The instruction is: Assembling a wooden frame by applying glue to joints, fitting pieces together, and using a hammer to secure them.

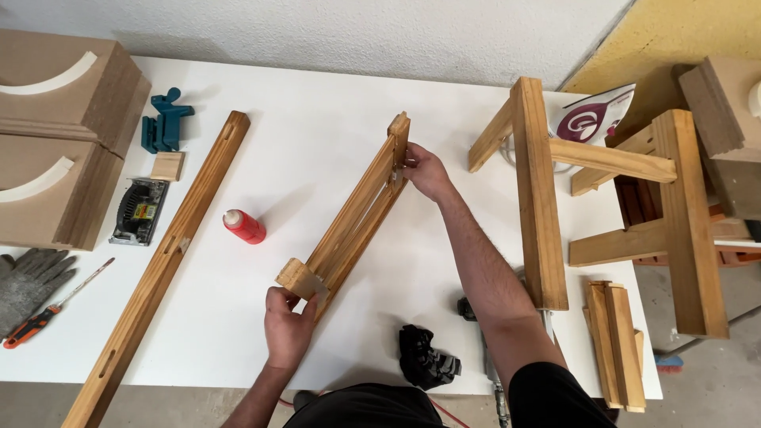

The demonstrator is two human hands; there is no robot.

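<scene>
2 hands: left hand [288, 326] & right hand [424, 170] grip slatted wood frame [353, 218] ends.

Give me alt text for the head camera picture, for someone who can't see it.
Seen from above, a person's left hand and right hand grip opposite ends of a narrow wooden frame angled across a white table. A red bottle and long wooden beam lie left; a larger wooden assembly sits right.

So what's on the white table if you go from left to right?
Grey glove → long wooden beam → red bottle → wooden frame piece held by both hands → big wooden frame.
</scene>
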